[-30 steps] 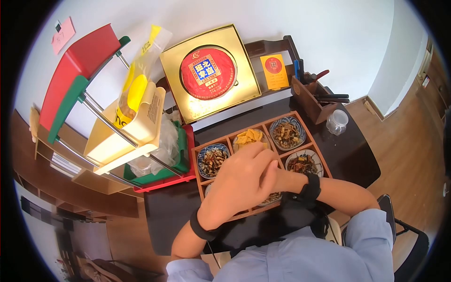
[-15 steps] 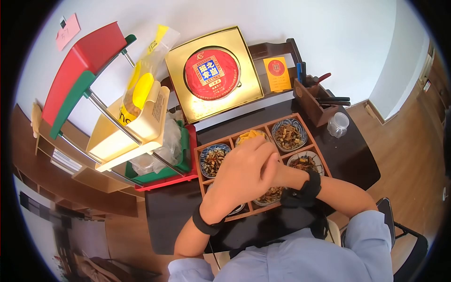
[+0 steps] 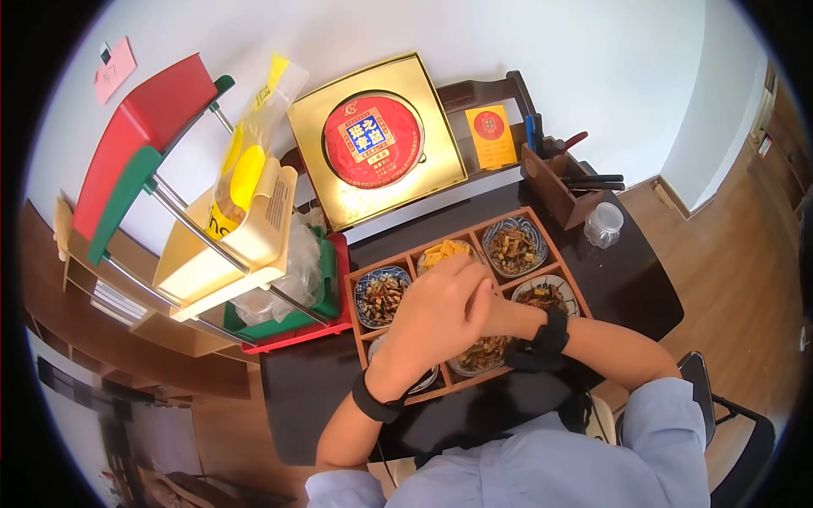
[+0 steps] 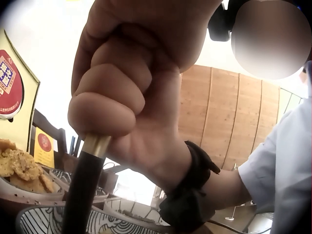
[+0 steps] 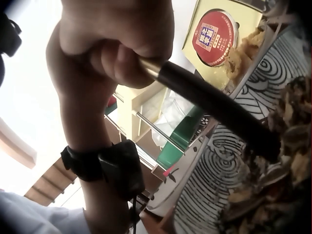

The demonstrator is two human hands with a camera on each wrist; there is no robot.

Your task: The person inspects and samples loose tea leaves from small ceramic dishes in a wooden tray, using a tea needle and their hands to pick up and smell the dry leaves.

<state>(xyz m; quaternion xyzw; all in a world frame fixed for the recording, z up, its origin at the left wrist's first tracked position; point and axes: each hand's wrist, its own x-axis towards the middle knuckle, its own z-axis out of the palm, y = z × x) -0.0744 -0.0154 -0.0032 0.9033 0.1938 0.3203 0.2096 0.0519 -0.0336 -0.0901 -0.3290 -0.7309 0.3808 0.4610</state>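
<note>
In the head view my left hand (image 3: 436, 317) lies over my right hand (image 3: 501, 315), the two clasped together above a divided wooden tray (image 3: 559, 237). From the curled fingers, a black rod (image 4: 85, 185) with a gold-coloured collar (image 4: 96, 145) points downward; its upper part is hidden in the hands. In the right wrist view its lower end overlaps brown dried bits (image 5: 292, 156) in a white dish (image 5: 214, 168) with dark swirl lines. Other small dishes in the tray hold similar dried bits (image 3: 515, 247) and yellow chip-like pieces (image 3: 443, 251).
Behind the tray stands a gold box (image 3: 432, 93) with a red round label, beside an orange card (image 3: 489, 140). A tiered rack (image 3: 212, 245) with a plastic bag stands at left. At right are a wooden pen holder (image 3: 555, 190) and a clear jar (image 3: 603, 224).
The head view shifts slightly. My hands keep the same clasp over the tray, and more of the lower middle dish shows beneath them than a second ago.
</note>
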